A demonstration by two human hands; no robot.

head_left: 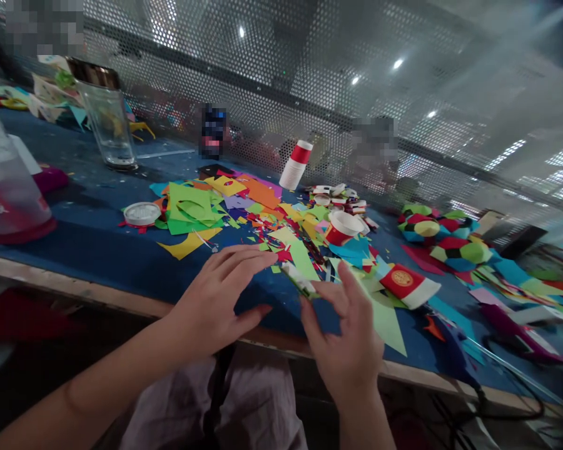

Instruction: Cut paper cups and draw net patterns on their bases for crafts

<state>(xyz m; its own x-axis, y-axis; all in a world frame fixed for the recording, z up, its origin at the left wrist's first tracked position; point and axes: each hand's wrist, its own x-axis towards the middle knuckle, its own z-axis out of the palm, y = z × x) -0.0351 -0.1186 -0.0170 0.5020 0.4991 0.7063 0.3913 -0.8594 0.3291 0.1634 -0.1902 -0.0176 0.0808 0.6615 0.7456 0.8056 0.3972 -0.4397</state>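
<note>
My left hand [223,290] hovers above the table's front edge, its fingers stretched out and the thumb apart, with nothing in it. Between thumb and fingers of my right hand [344,331] is a small white-and-green piece [298,279], perhaps folded paper; its exact kind is unclear. Just beyond both hands lies a heap of coloured paper scraps [263,225]. A pale green strip [300,250] reaches toward the held piece. To the right of my right hand a red-and-white paper cup [408,286] lies on its side.
A glass bottle [107,122] and a pinkish plastic bottle [9,181] stand at left. A cup stack [296,165] stands behind the scraps. Paper patchwork balls [460,251], a glue gun [455,347] and its cable lie at right. A perforated metal screen [263,81] closes the back.
</note>
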